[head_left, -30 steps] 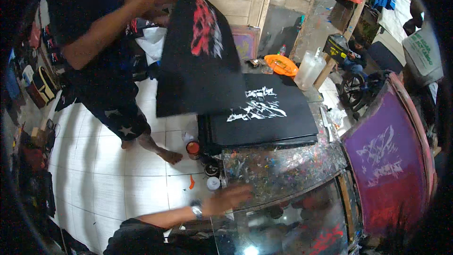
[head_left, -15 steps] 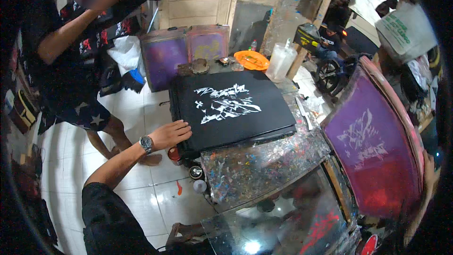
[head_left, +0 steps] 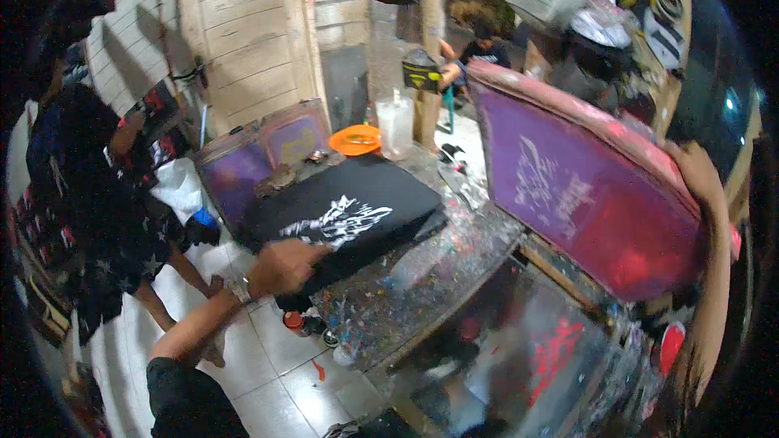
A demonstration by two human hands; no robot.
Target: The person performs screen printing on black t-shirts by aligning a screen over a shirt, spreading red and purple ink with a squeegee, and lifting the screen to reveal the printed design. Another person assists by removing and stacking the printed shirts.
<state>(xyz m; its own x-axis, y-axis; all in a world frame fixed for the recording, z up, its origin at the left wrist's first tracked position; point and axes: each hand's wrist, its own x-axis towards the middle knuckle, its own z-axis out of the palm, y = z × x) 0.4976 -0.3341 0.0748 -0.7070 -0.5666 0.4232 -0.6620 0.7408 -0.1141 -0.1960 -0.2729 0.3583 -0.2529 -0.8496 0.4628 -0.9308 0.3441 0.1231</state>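
Note:
My left hand (head_left: 284, 269), wearing a wristwatch, is over the near left edge of a black cloth stack (head_left: 406, 195). Motion blurs its fingers, so I cannot tell whether they touch or grip the cloth. A white jagged print (head_left: 357, 221) shows on top. At the right, my right hand (head_left: 694, 169) is closed over the pink upper edge of a screen printing frame (head_left: 527, 162). The frame stands tilted, its purple mesh marked with a pale design and a red smear. Below it lies a dark glossy board (head_left: 503, 373) with a red print.
A paint-stained table (head_left: 398, 292) carries the stack. Behind stand an orange plate (head_left: 355, 139), a whitish plastic container (head_left: 396, 126) and two purple screens (head_left: 235, 164). A person (head_left: 89, 170) stands at the left. Small paint pots (head_left: 294, 321) sit beside the table's near left corner.
The view has swung right, so the table and screen frame sit further left. My left hand has shifted and blurred at the cloth's near edge. My right hand now shows on the frame's upper edge.

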